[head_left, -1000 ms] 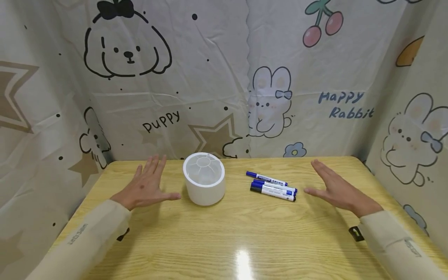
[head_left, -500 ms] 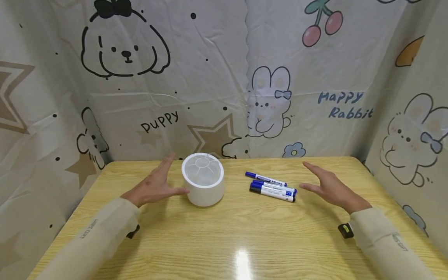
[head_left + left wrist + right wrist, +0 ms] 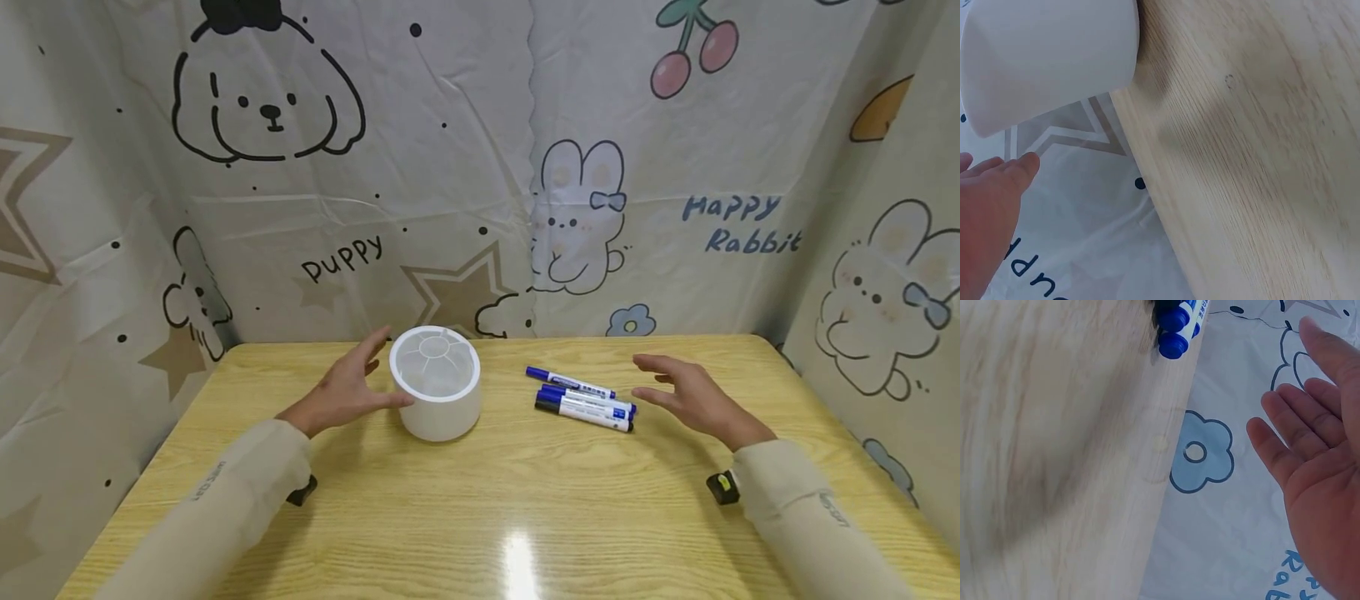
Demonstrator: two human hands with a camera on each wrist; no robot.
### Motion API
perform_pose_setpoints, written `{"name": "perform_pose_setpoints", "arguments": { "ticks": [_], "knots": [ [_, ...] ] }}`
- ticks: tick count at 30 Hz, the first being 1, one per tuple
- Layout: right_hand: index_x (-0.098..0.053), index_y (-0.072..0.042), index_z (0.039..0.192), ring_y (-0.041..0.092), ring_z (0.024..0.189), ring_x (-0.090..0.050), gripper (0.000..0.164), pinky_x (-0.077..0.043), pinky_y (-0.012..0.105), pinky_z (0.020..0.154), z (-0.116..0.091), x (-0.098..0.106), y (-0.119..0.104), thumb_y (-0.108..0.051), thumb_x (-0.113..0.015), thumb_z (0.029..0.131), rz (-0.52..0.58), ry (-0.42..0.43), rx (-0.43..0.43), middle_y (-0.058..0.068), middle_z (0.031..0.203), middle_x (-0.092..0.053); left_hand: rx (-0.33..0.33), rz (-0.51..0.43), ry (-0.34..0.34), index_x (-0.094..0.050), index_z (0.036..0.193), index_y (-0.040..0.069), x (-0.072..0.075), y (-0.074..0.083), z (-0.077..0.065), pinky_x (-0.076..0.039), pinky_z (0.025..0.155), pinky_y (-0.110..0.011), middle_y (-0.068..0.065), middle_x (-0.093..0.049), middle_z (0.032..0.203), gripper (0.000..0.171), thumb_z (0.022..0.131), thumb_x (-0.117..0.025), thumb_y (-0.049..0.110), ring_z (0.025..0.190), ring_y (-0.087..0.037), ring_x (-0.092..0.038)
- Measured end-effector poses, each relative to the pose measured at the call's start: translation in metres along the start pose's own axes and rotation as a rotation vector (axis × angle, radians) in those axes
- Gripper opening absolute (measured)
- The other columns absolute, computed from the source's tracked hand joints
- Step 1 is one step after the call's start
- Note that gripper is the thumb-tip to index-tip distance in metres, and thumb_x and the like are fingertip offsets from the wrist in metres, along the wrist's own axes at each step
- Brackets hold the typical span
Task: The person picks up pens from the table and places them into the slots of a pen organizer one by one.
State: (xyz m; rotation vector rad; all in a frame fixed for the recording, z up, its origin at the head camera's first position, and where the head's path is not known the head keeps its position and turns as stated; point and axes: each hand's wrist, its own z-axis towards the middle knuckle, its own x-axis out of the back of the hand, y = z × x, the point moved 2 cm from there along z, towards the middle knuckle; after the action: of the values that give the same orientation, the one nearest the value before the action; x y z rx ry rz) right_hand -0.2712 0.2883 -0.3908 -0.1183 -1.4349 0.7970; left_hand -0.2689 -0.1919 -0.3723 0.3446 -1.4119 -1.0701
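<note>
A white round pen holder (image 3: 438, 408) with a slanted rim and a clear divided insert stands left of the middle of the table. My left hand (image 3: 341, 396) is at its left side, fingers and thumb spread around it. A gap shows between the visible fingertips and the holder (image 3: 1054, 56) in the left wrist view. Three whiteboard markers lie side by side to the right: a slim blue-capped marker (image 3: 570, 383), another blue one (image 3: 600, 402) and a black-capped one (image 3: 585, 411). My right hand (image 3: 697, 400) hovers just right of them, fingers loosely extended, holding nothing.
The wooden table (image 3: 450, 517) meets a patterned cloth (image 3: 480, 167) hung behind it and along both sides. Dark wrist devices sit under the left sleeve (image 3: 247, 475) and the right sleeve (image 3: 787, 475).
My left hand has moved right, up to the pen holder, and its spread has narrowed. The right hand has moved left toward the markers. The holder and markers stay in place.
</note>
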Motion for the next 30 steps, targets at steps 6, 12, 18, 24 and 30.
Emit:
{"name": "perform_pose_setpoints", "arguments": {
  "ticks": [6, 12, 18, 24, 30],
  "knots": [
    [-0.052, 0.012, 0.136, 0.048, 0.12, -0.055, 0.049, -0.048, 0.059, 0.101, 0.006, -0.008, 0.001, -0.014, -0.067, 0.098, 0.017, -0.02, -0.007, 0.031, 0.136, -0.054, -0.016, -0.081, 0.004, -0.021, 0.154, -0.007, -0.004, 0.001, 0.003, -0.032, 0.117, -0.054, -0.027, -0.025, 0.158, 0.106, 0.077, -0.089, 0.015, 0.145, -0.044, -0.025],
    [-0.058, 0.013, 0.129, 0.045, 0.111, -0.061, 0.041, -0.053, 0.056, 0.096, 0.016, -0.016, 0.001, -0.01, -0.068, 0.096, 0.045, -0.025, -0.011, 0.03, 0.128, -0.06, -0.05, -0.141, 0.008, -0.023, 0.153, -0.009, -0.008, 0.001, 0.007, -0.032, 0.116, -0.056, -0.026, -0.034, 0.154, 0.102, 0.076, -0.088, 0.009, 0.142, -0.041, -0.033],
    [-0.059, 0.012, 0.127, 0.042, 0.11, -0.062, 0.039, -0.054, 0.054, 0.094, 0.023, -0.023, 0.005, -0.01, -0.068, 0.096, 0.073, -0.048, -0.045, 0.028, 0.122, -0.063, -0.047, -0.174, 0.003, -0.025, 0.152, -0.009, -0.01, 0.002, 0.009, -0.03, 0.117, -0.055, -0.025, -0.039, 0.151, 0.099, 0.077, -0.087, 0.008, 0.14, -0.04, -0.037],
    [-0.06, 0.011, 0.127, 0.042, 0.112, -0.062, 0.038, -0.053, 0.054, 0.096, 0.03, -0.032, 0.011, -0.01, -0.067, 0.096, 0.102, -0.07, -0.086, 0.027, 0.121, -0.064, -0.019, -0.18, -0.001, -0.027, 0.152, -0.007, -0.012, 0.002, 0.009, -0.033, 0.117, -0.053, -0.023, -0.041, 0.15, 0.097, 0.077, -0.087, 0.007, 0.138, -0.04, -0.041],
    [-0.063, 0.01, 0.122, 0.039, 0.108, -0.063, 0.032, -0.054, 0.053, 0.095, 0.038, -0.039, 0.013, -0.008, -0.068, 0.096, 0.081, -0.086, -0.106, 0.024, 0.115, -0.067, 0.003, -0.185, 0.004, -0.028, 0.151, -0.006, -0.013, -0.001, 0.009, -0.036, 0.116, -0.051, -0.023, -0.04, 0.15, 0.096, 0.076, -0.087, 0.004, 0.136, -0.039, -0.044]
  ]
}}
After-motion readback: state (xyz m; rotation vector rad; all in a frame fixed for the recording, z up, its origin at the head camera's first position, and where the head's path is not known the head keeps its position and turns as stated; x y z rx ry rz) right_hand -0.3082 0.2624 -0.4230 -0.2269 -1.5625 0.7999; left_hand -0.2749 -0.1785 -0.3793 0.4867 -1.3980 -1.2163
